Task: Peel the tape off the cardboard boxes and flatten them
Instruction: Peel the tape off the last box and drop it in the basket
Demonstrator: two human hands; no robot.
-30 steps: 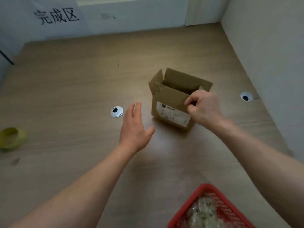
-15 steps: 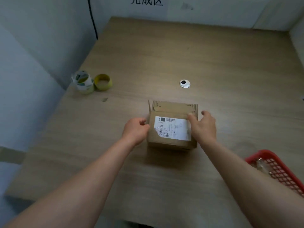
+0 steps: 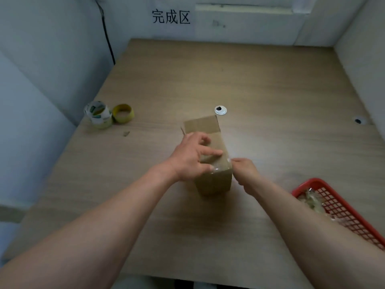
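Tearing risk: tape (image 3: pixel 217 166) may snap if the right hand (image 3: pixel 246 172), pinching its end, yanks.
Left hand (image 3: pixel 191 159): flat on the box (image 3: pixel 214 184), gripping nothing; box may tip.

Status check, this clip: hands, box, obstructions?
Left hand presses cardboard box top. Right hand pinches clear tape at its right edge. Not yet flattened; nothing blocking.

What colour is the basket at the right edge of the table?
The basket is red, with an open grid mesh. It shows at the lower right of the head view.

L hand (image 3: pixel 192 158) presses box (image 3: pixel 212 182); R hand (image 3: pixel 244 171) pinches tape (image 3: pixel 219 166).
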